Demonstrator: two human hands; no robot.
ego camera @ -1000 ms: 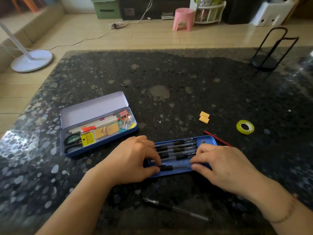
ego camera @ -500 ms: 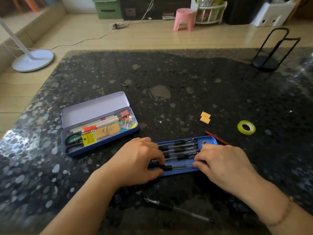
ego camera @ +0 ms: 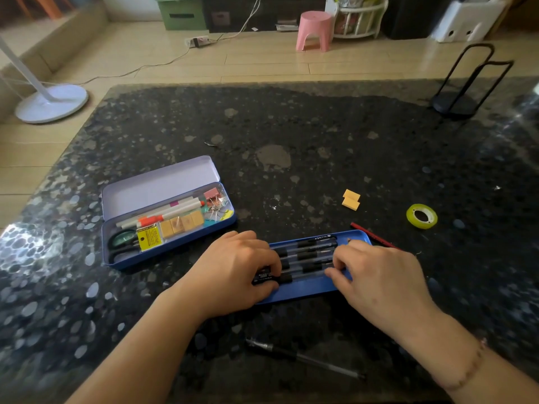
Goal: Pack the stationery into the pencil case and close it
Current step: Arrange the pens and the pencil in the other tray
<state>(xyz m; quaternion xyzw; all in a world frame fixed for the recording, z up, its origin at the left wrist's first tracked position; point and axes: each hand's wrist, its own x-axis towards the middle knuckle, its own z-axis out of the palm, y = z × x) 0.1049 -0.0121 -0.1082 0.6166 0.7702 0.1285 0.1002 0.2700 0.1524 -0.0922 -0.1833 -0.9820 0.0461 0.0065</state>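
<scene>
While the blue tray [ego camera: 309,290] lies on the worktop [ego camera: 320,135], the left hand [ego camera: 236,272] is curled over its left end, fingers pinching a black pen [ego camera: 287,277]. The right hand [ego camera: 379,275] is spread loosely over the pens' right ends. An open case [ego camera: 163,211] is seen just left.

A dark speckled stone table [ego camera: 291,126] fills the foreground, its surface glossy with reflected daylight at the left and right edges. Beyond the table lies a beige tiled floor [ego camera: 262,62]. On the floor: a white fan base [ego camera: 51,103] left of the table, a pink stool [ego camera: 314,30] behind it, a green box [ego camera: 180,13], a power strip [ego camera: 198,41] with cable, and a white rack [ego camera: 360,20] beside the stool.
</scene>
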